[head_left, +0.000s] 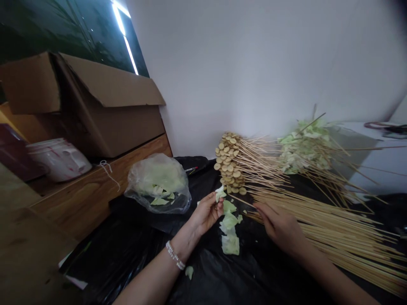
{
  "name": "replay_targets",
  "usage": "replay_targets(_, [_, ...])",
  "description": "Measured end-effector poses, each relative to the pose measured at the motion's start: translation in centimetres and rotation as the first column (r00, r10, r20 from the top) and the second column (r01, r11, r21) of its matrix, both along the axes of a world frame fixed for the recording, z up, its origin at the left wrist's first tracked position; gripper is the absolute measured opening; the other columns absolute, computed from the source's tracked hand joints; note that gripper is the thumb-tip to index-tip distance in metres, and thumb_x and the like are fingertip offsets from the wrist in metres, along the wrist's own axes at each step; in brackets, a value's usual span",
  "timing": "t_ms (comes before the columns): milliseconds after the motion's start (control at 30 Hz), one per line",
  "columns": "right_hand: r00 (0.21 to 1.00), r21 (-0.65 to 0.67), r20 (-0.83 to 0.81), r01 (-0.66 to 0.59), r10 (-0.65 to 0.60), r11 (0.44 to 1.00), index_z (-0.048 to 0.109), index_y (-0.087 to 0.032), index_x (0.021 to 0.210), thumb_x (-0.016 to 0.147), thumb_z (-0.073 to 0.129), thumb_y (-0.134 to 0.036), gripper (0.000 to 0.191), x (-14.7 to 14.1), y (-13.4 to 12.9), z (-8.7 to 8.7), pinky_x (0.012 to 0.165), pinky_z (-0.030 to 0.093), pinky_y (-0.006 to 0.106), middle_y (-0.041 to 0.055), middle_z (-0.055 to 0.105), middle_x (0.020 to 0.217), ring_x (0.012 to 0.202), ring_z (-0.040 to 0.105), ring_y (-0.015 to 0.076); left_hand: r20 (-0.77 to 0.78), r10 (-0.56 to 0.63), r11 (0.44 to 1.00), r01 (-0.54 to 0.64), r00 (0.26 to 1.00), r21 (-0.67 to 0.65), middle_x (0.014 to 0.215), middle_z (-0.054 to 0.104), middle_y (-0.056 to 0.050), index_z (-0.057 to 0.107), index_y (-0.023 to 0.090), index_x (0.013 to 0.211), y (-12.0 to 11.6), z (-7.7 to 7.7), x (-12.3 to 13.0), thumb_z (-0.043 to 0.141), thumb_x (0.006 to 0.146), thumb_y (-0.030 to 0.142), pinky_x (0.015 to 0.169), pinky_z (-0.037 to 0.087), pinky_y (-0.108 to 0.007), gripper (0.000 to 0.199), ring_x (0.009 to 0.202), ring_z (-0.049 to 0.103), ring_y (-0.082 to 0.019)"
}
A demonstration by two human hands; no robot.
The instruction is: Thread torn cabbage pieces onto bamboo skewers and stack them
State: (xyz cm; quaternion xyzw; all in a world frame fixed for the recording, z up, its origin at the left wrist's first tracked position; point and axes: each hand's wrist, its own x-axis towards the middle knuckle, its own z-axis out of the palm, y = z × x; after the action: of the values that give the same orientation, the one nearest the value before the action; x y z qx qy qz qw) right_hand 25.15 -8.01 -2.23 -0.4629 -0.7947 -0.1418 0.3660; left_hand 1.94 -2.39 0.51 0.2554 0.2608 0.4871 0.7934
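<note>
Between its closed fingers my left hand (205, 214) pinches a small piece of cabbage leaf (219, 193). My right hand (280, 224) grips a thin wooden skewer (241, 201), whose tip points left toward that leaf; I cannot tell whether the two touch. Below and between my hands, loose cabbage pieces (230, 243) lie in a short row on black plastic sheeting (203, 275). Many bare skewers (337, 228) are spread under and beyond my right hand. A clear plastic bag (159, 182) holding more cabbage stands left of my left hand.
Behind my hands lies a stack of skewers with round pale slices (229, 161). Skewered cabbage (305, 146) is heaped at the back right. On the left a cardboard box (127, 123) and a white tub (59, 159) stand on a wooden surface. A white wall (254, 63) closes the back.
</note>
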Motion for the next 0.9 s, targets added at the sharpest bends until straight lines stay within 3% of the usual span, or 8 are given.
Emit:
replay_targets(233, [0.998, 0.029, -0.016, -0.066, 0.066, 0.997, 0.062, -0.015, 0.110, 0.095, 0.042, -0.016, 0.025, -0.45, -0.24, 0.02, 0.072, 0.051, 0.026, 0.0080, 0.067, 0.092, 0.080, 0.066, 0.0161, 0.080, -0.039, 0.998, 0.043, 0.996, -0.043, 0.071, 0.058, -0.002, 0.053, 0.013, 0.086, 0.31, -0.24, -0.25, 0.056, 0.085, 0.005, 0.050, 0.045, -0.013, 0.008, 0.052, 0.053, -0.005])
replay_targets(567, [0.997, 0.023, -0.035, -0.073, 0.074, 0.997, 0.061, -0.014, 0.112, 0.094, 0.041, -0.014, 0.026, -0.58, -0.09, -0.48, 0.071, 0.051, 0.027, 0.0072, 0.066, 0.087, 0.077, 0.065, 0.0164, -0.002, -0.021, 1.000, 0.021, 1.000, -0.014, 0.078, 0.063, -0.006, 0.053, 0.013, 0.086, -0.03, -0.20, 0.04, 0.067, 0.081, 0.011, 0.052, 0.047, -0.013, 0.014, 0.055, 0.058, -0.006])
replay_targets(900, [0.996, 0.032, -0.020, -0.086, 0.087, 0.996, 0.061, -0.015, 0.109, 0.093, 0.041, -0.013, 0.026, -0.87, -0.40, -0.32, 0.068, 0.053, 0.026, 0.0076, 0.067, 0.090, 0.077, 0.065, 0.0160, -0.040, -0.055, 0.998, 0.055, 0.998, -0.015, 0.075, 0.062, -0.004, 0.055, 0.013, 0.090, -0.15, -0.36, -0.04, 0.068, 0.078, 0.007, 0.056, 0.050, -0.015, 0.018, 0.058, 0.060, -0.007])
